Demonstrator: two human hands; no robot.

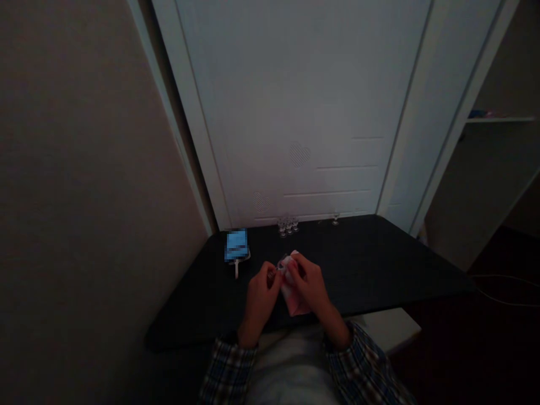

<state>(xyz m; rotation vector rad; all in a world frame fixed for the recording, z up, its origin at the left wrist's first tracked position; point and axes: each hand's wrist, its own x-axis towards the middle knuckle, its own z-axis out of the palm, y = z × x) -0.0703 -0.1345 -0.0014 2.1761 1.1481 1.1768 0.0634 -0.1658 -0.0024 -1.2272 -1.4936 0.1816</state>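
My left hand [262, 289] is closed, fingers pinching a small clear stemmed glass [280, 266] that the fingers and cloth partly hide. My right hand [310, 279] is closed on a pink and white cloth [294, 301], pressing its upper part against the glass. The lower end of the cloth hangs down between my hands, over the near side of the black table [358, 275]. Toward the back edge stands a cluster of several small stemmed glasses [288, 226]. One more stemmed glass [335, 219] is apart from them, farther right.
On the table's left side is a device with a blurred blue screen [237, 244], a white strap or cable [237, 269] coming from it. A white panelled door [304, 112] rises directly behind the table. A wall [93, 197] borders the left. Beneath the front edge shows a white board [392, 329].
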